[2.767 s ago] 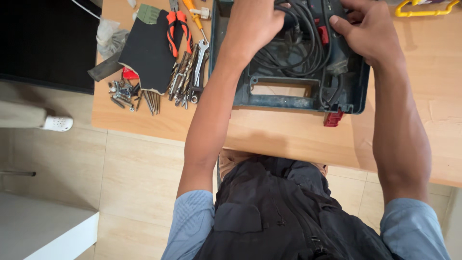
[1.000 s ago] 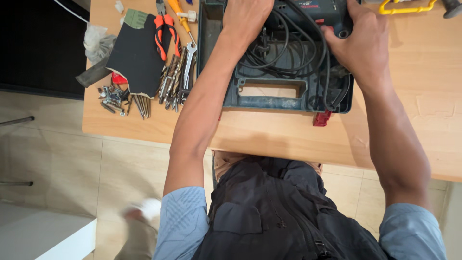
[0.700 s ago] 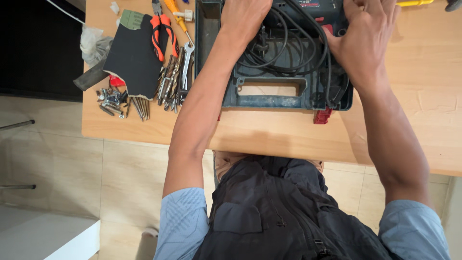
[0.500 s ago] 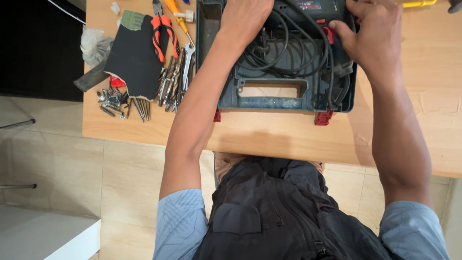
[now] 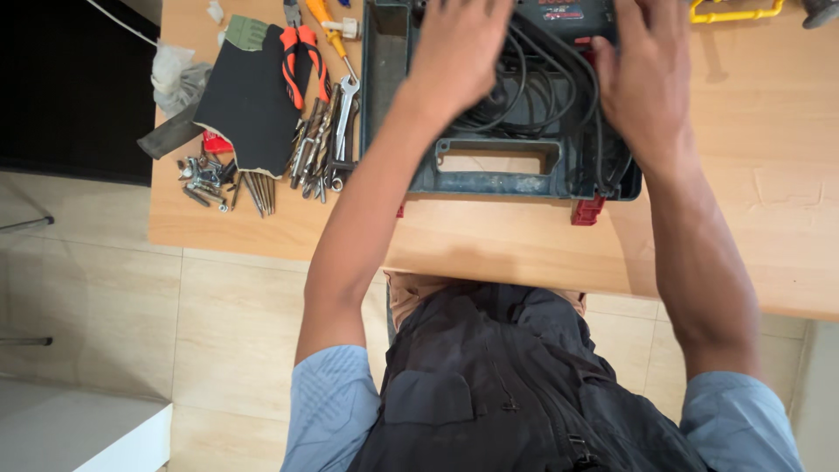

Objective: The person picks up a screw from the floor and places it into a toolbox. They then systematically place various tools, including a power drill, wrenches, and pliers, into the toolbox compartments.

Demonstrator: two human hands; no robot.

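Your left hand [image 5: 461, 52] lies flat, fingers spread, on the coiled black cord [image 5: 533, 87] inside the open tool case [image 5: 498, 179], which sits on the wooden table [image 5: 489, 253] before you; your right hand [image 5: 645, 74] presses open-palmed on the case's right side, gripping nothing. The cord looks springy and likely to uncoil; the case seems rigid, best held by its walls. Left lie pliers [image 5: 300, 52], wrenches [image 5: 336, 131] and bolts [image 5: 205, 175].

left hand [image 5: 459, 52] on black cord [image 5: 533, 92] | right hand [image 5: 642, 74] on tool case [image 5: 498, 179] | wooden table [image 5: 752, 227]
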